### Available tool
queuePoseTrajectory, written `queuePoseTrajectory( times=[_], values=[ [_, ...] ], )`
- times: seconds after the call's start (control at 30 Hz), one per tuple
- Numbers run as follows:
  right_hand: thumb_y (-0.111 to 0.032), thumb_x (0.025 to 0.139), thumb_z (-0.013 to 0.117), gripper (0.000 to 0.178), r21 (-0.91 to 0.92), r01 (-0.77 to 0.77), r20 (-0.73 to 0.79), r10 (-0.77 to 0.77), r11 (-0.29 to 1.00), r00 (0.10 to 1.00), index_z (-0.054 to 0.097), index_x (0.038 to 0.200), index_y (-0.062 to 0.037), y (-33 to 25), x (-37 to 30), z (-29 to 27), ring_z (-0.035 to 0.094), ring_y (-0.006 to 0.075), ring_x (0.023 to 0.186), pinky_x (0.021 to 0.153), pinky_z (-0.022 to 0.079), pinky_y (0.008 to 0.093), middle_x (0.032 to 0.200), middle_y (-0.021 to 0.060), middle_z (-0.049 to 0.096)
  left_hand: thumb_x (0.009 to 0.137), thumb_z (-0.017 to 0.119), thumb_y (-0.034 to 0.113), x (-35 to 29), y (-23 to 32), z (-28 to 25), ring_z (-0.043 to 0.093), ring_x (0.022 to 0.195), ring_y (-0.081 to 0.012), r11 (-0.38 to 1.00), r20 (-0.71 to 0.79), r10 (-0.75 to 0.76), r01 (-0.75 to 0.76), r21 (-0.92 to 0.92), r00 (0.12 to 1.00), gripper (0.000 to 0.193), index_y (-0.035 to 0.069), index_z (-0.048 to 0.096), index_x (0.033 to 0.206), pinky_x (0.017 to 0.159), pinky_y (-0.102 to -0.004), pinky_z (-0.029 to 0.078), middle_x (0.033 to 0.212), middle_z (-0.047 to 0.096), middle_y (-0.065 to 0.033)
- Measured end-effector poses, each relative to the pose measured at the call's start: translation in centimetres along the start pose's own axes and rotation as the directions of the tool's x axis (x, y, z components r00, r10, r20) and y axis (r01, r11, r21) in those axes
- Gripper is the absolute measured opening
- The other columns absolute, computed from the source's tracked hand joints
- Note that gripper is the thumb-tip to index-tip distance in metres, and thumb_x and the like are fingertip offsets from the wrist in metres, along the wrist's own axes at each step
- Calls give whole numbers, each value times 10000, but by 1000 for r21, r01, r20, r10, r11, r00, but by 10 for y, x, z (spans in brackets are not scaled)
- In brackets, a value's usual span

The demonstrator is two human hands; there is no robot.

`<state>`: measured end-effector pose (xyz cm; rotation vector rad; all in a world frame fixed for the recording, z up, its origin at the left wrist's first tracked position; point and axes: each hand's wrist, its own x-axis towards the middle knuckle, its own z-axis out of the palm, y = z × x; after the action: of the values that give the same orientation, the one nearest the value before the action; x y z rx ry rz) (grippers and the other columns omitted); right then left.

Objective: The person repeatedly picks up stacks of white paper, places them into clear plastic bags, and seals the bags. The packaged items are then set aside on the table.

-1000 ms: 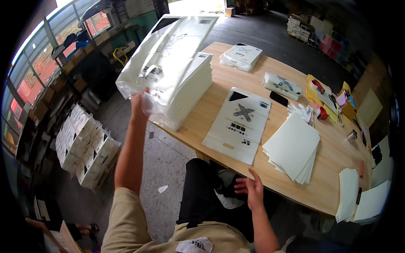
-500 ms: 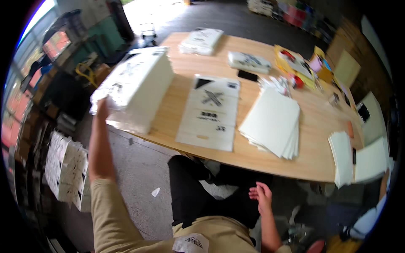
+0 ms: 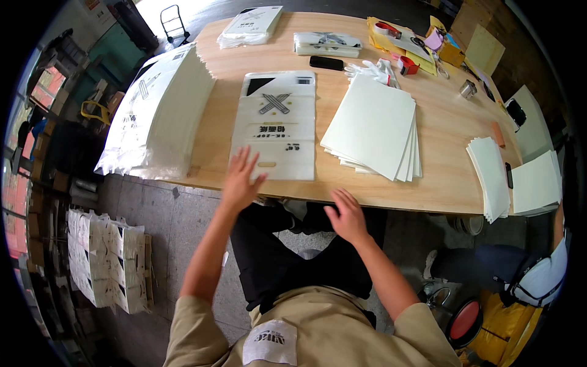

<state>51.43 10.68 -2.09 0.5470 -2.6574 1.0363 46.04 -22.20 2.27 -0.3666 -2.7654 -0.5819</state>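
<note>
While the spread left hand (image 3: pixel 240 179) presses the flat translucent printed plastic bag (image 3: pixel 276 125) on the bench (image 3: pixel 440 177), the right hand (image 3: pixel 347 215) hovers open nearby; opening it probably follows.

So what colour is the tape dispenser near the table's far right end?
Red tape dispenser, seen in the head view.

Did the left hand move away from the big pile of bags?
Yes. The left hand left the tall stack of bags and went right, to the near edge of the flat printed bag.
</note>
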Motion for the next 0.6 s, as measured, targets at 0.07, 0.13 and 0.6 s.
queuePoseTrajectory(
  times=[0.07,0.13,0.6],
  values=[
    [-274,899,679,512,-93,219,65,-214,971,975,575,1292,37,-25,35,21,468,322,1344,1115,381,419,1370,173,568,974,547,447,-16,-21,68,235,1478,-409,989,-25,-103,105,102,994,654,111,388,1512,1199,-521,202,1610,260,-172],
    [-319,907,658,569,-177,258,129,-238,950,963,540,1333,38,-13,53,50,425,313,1382,1165,315,433,1421,162,527,982,506,479,-26,-26,100,213,1479,-430,987,48,-112,106,122,993,657,154,355,1532,1197,-542,188,1615,238,-182],
    [-489,939,580,622,-191,209,310,-143,959,940,479,1463,-169,4,76,96,236,258,1497,1233,87,538,1577,-4,370,923,630,301,-2,-4,99,472,1275,-489,969,139,-193,166,183,971,340,220,680,1250,1004,-712,350,1331,591,-173]
  ],
)
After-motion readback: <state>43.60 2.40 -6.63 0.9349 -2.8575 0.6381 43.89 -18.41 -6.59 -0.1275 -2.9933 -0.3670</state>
